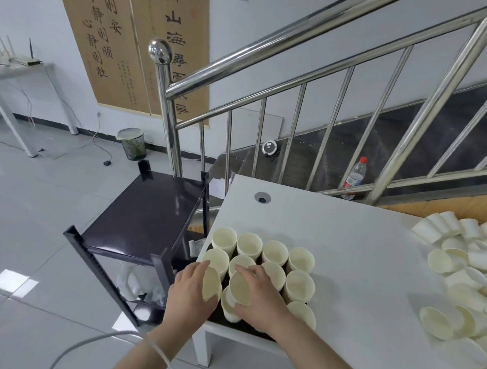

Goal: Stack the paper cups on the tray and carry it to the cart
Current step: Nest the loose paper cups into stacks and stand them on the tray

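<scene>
Cups fill the near left corner of the white table point(332, 224): about eleven paper cup stacks point(274, 252) stand upright in close rows on a dark tray point(247, 325), whose front edge shows just under the wrists. Two of them are tilted toward the camera, one at each hand. The left hand point(189, 289) lies against the tilted cup on the left point(211, 283), its fingers point(202, 266) curled along the cup's outer wall, the fingertips reaching the rim of the stack behind. The right hand point(260, 294) holds the tilted cup on the right point(240, 288), thumb below its rim, fingers wrapped round its far side, so the cup's mouth faces up between the two hands. A smaller stack stands just below it, touching the right palm.

A loose heap of paper cups point(461, 272), too many to count, lies on its side along the right edge of the table, well apart from the tray. One black cart point(146, 216) with a glossy top shelf stands just left of the table. One water bottle with a red cap point(355, 176) stands behind the steel stair railing point(299, 39), and one waste bin point(132, 143) sits on the floor near the wall.
</scene>
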